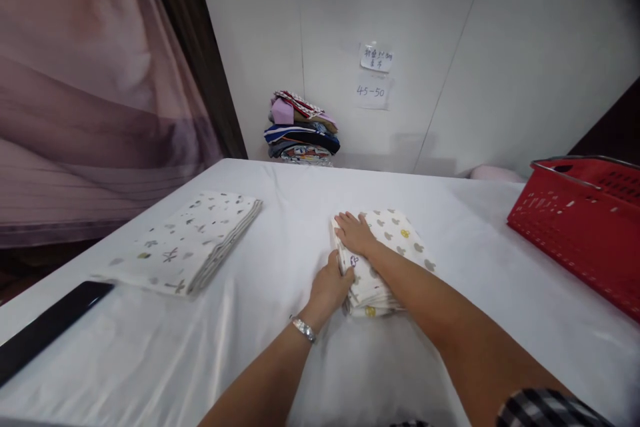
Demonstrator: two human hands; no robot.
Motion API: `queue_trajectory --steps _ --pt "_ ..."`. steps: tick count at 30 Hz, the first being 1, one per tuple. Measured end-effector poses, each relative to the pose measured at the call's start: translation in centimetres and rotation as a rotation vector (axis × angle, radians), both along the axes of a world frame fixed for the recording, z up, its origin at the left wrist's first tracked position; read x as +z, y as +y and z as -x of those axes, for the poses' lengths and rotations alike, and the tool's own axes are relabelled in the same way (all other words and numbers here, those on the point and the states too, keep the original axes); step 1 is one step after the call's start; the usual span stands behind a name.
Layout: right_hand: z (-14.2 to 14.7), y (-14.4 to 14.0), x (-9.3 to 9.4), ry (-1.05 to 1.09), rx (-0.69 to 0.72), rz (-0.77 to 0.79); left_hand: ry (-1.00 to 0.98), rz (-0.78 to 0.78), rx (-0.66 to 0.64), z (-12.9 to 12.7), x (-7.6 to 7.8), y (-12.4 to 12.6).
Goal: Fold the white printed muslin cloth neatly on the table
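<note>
A folded white cloth (397, 233) with grey and yellow prints lies on the table in front of me, its layers showing at the near edge. My right hand (356, 233) rests flat on its upper left part, fingers stretched out. At the cloth's left edge, my left hand (330, 285) pinches the side, thumb on top and the other fingers partly hidden along the edge. A bracelet (303, 329) circles my left wrist. Farther left lies another folded white cloth (195, 233), printed with small plants, untouched by either hand.
A red basket (575, 227) with a metal handle stands at the right. A black flat object (55, 327) lies at the left edge of the white-covered table (285, 213). Behind it are a pile of folded fabrics (303, 130) and wall notes (374, 73). A pink curtain (90, 93) hangs left.
</note>
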State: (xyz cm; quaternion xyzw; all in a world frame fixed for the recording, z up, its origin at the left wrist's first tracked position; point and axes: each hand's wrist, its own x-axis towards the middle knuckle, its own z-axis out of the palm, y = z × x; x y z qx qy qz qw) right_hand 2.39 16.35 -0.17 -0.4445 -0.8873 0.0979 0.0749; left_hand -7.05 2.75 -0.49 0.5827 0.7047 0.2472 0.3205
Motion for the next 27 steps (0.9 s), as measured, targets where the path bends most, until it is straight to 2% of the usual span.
queue_trajectory --steps 4,9,11,13,16,20,22,27 --pt "0.4 -0.1 -0.6 0.009 -0.011 -0.006 0.049 -0.008 -0.012 0.0 0.1 0.1" --pt "-1.1 1.1 1.1 0.016 0.047 0.090 0.026 -0.027 -0.021 0.2 -0.2 0.3" --pt "-3.3 2.0 2.0 0.090 -0.021 0.115 0.015 -0.033 -0.018 0.3 -0.4 0.3" --pt "-6.7 2.6 2.7 0.229 -0.229 0.130 0.004 -0.031 -0.018 0.4 -0.5 0.4" --pt "-12.4 2.6 2.8 0.270 -0.410 0.150 -0.007 -0.030 -0.021 0.4 -0.6 0.4" --pt "-17.4 -0.2 1.2 0.339 -0.532 0.264 -0.003 -0.039 -0.013 0.2 -0.6 0.3" --pt "-18.4 -2.3 0.2 0.529 -0.602 0.384 0.005 -0.036 -0.006 0.1 -0.5 0.2" --pt "-19.3 -7.6 -1.4 0.669 -0.692 0.385 -0.008 -0.057 0.010 0.2 -0.6 0.0"
